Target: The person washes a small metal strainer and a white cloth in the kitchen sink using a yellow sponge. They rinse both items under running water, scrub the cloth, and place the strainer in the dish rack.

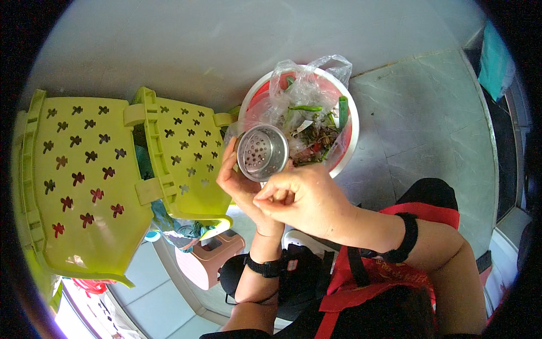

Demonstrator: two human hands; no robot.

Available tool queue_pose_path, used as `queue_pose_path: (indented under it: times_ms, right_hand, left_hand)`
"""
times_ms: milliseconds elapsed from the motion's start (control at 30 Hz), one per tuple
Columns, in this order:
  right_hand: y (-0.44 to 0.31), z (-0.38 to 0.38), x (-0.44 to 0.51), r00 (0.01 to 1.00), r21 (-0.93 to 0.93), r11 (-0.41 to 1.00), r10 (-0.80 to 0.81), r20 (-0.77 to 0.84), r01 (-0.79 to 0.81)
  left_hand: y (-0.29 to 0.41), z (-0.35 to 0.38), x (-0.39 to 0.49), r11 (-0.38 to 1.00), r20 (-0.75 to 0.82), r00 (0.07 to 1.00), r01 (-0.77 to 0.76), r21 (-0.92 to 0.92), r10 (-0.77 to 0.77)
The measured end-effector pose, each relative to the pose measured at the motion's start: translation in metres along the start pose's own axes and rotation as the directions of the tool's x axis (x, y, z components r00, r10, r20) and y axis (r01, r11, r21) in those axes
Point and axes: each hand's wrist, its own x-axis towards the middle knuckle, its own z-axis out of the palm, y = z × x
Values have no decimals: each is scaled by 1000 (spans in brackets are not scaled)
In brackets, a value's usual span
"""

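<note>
In my left hand (242,186) is a small round metal cup with a perforated base (263,153), its open mouth facing up toward me. My right hand (301,199) is beside the cup's lower right rim, fingers curled and thumb near the index finger; whether anything small is pinched there cannot be told. Just beyond both hands stands a red and white waste bin (355,127) lined with a clear plastic bag (292,91). Inside it lie a green chilli pepper (305,108), a piece of green stalk (343,112) and dark plant scraps (318,137).
Yellow-green plastic rack panels (97,169) with cut-outs stand at the left. A pink plastic stool (203,262) is below them. A grey wall (190,46) rises behind the bin, and floor tiles (406,127) extend to its right. A teal item (495,63) is at the upper right.
</note>
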Motion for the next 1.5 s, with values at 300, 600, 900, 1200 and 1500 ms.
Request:
queue_pose_path:
  times_ms: [300,600,900,1200,1500]
  right_hand:
    - [2,-54,28,965,124,983,-98,-243,131]
    - [38,-54,17,993,-844,528,-114,42,96]
    - [51,-61,20,988,-915,377,-103,112,143]
    - [42,-71,24,995,-864,494,-43,87,97]
    - [26,-86,2,999,-691,723,-35,-15,15]
  left_hand:
    - [0,-11,5,997,-12,997,70,12,-70]
    - [11,-12,12,977,-83,979,175,-122,-185]
    - [4,-13,16,962,-47,966,246,-120,-253]
    - [-4,-9,19,914,-8,924,378,-149,-383]
    - [18,-10,-11,688,74,737,658,-305,-672]
